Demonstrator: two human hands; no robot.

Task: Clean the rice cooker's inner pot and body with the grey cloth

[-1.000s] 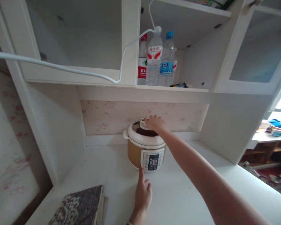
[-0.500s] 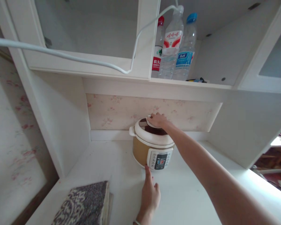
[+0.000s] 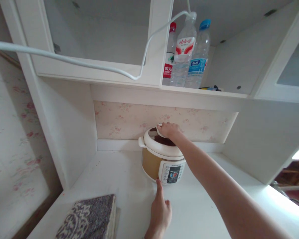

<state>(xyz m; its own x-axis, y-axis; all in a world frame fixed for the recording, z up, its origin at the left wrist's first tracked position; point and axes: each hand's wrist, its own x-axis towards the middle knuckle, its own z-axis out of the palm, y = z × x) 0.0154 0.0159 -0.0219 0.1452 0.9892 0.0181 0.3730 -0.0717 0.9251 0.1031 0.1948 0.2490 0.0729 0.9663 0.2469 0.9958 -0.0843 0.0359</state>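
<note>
On the counter (image 3: 122, 169), a cooker (image 3: 149, 161), handle (image 3: 161, 134) grasped by the right hand (image 3: 169, 129), is best steadied by the loose left hand (image 3: 161, 209).

Cooker (image 3: 150, 162) on counter (image 3: 129, 186), bottles (image 3: 185, 49) on shelf (image 3: 209, 93)
</note>
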